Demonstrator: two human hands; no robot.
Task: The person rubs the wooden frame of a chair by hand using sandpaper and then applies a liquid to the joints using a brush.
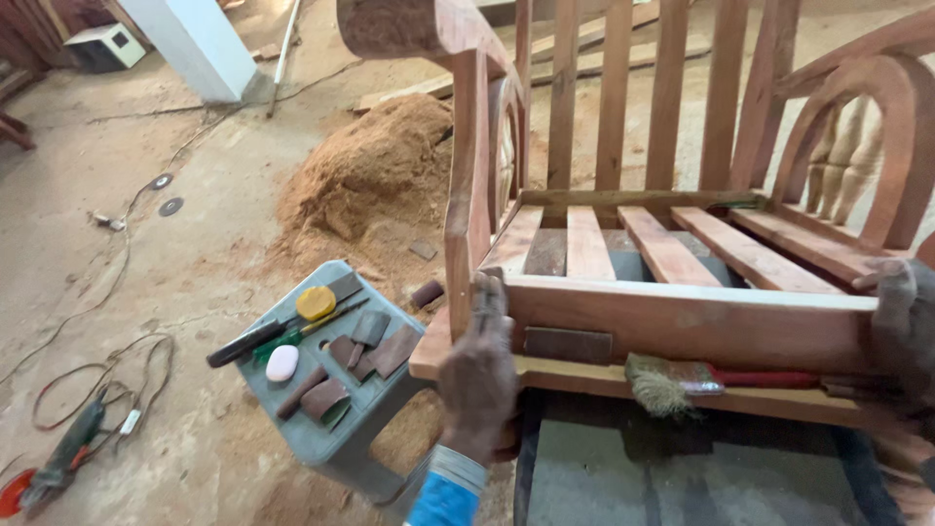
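Wooden bench (682,321), unfinished reddish timber, fills the right half of the view; slatted seat, slatted back, curved armrests at both ends. It stands on the dusty workshop floor (146,263) with its front rail facing the camera.

Left hand (479,375), dust-coated, presses against the front left corner of the bench, where the front rail meets the armrest post. Fingers point up, close together, flat on the wood; nothing is held in it. Blue sleeve cuff (446,495) at the wrist.

Right hand (901,326) at the far right frame edge, on the other end of the front rail. Blurred and partly cut off; cannot tell whether it grips anything or how wide the fingers are.

On the lower ledge below the front rail: a dark sanding block (568,344) just right of the left hand, then a brush (701,380) with a red handle and worn pale bristles, lying flat.

Left of the bench, close to the corner: a grey plastic stool (326,429) used as a tool stand. On it: a yellow disc (316,303), a pale oval piece (282,363), a black-handled tool (255,341), a green-handled tool, a scraper (368,331), several brown sandpaper scraps (326,394).

Behind the stool, a large pile of reddish sawdust (375,175).

Far left on the floor: a power tool (63,458) with a looped cable, 2 loose round discs (166,193) further back, a white pillar (195,44).
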